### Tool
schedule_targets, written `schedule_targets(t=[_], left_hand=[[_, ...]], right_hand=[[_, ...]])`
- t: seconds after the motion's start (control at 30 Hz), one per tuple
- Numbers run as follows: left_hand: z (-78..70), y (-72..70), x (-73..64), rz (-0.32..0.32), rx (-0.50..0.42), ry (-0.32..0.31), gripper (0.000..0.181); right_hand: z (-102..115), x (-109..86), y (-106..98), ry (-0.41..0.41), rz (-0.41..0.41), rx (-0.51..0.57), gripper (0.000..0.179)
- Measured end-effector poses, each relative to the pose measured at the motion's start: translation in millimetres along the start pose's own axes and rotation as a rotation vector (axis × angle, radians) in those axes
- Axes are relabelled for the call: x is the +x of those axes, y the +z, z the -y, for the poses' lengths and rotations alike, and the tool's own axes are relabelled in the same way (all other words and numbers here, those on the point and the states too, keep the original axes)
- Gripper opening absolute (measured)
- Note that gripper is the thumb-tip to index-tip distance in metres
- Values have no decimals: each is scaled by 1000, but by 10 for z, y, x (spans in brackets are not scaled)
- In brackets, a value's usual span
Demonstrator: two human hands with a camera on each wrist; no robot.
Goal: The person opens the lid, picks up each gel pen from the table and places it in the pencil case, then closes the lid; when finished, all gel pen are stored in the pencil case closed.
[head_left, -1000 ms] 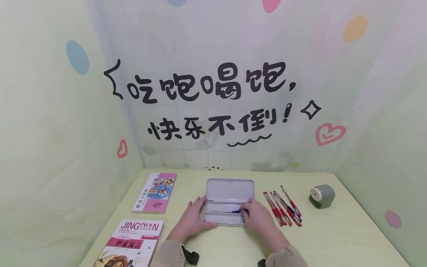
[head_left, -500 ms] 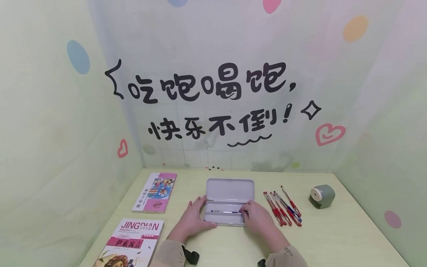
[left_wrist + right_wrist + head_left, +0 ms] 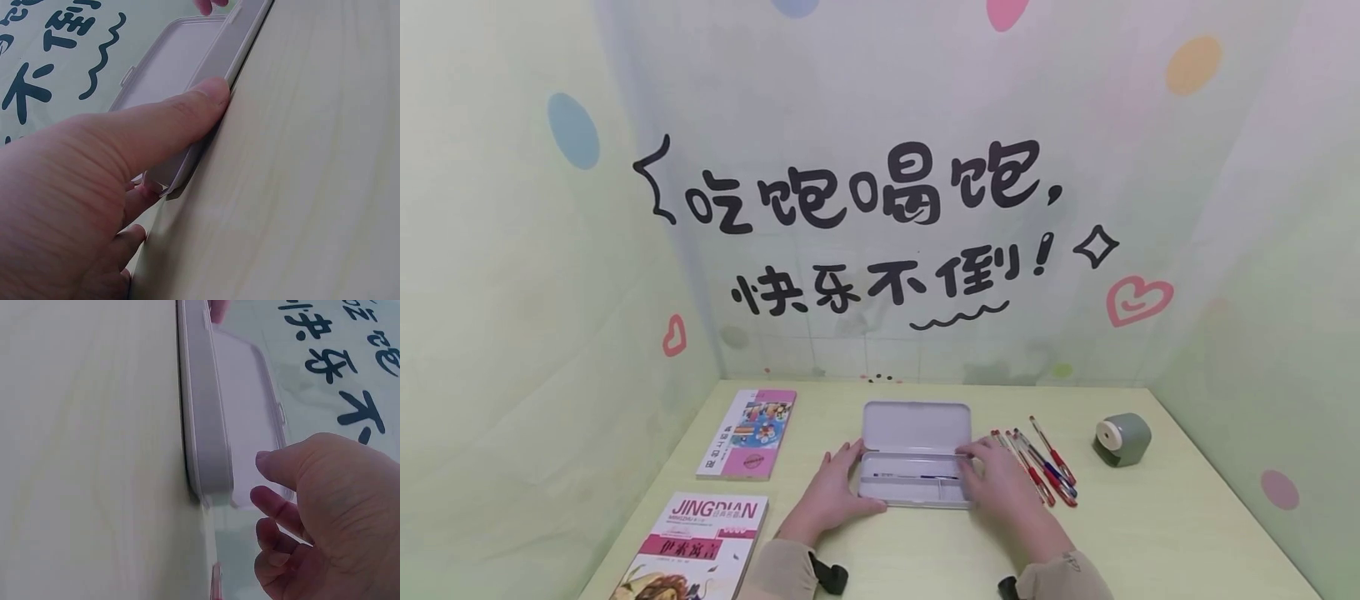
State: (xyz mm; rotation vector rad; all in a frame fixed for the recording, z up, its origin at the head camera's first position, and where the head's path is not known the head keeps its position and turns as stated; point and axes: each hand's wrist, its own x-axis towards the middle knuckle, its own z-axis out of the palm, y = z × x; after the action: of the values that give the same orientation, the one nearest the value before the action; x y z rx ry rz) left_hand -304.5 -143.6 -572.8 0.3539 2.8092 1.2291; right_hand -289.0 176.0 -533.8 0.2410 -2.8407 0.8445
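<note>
A pale lilac pencil case (image 3: 916, 425) lies on the table with its lid folded back. Inside its tray, a pen (image 3: 891, 476) lies lengthwise in the rear compartment. My left hand (image 3: 829, 498) grips the case's left end; in the left wrist view the thumb (image 3: 181, 112) presses the front wall while the fingers go behind the end, partly hidden. My right hand (image 3: 1000, 492) is at the case's right end with nothing in its fingers. In the right wrist view, its thumb and loosely bent fingers (image 3: 278, 509) are apart, just beyond the case's corner.
Several red and blue pens (image 3: 1054, 467) lie in a loose bunch right of the case, partly behind my right hand. Farther right stands a grey-green pencil sharpener (image 3: 1126, 442). At left lie a pink-and-white book (image 3: 752, 433) and a nearer book (image 3: 692, 542). A printed wall closes the back.
My right hand has let go of the pen, now lying in the case, and moved right to the case's right end. The left hand stays at the left end.
</note>
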Motion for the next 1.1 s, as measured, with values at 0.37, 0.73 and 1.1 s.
schedule_targets(t=[0.37,0.73,1.1], left_hand=[[-13,-3,-7,1,7,19,126],[-20,-7,-4,-1,17,20,125],[-25,2,-7,3,-2,-10,125]], right_hand=[[-724,12,-375,186,-150,-16,43],[-944,-48,-540,353,-189,-49,48],[-1055,-84,-591,465,-117,-47,52]])
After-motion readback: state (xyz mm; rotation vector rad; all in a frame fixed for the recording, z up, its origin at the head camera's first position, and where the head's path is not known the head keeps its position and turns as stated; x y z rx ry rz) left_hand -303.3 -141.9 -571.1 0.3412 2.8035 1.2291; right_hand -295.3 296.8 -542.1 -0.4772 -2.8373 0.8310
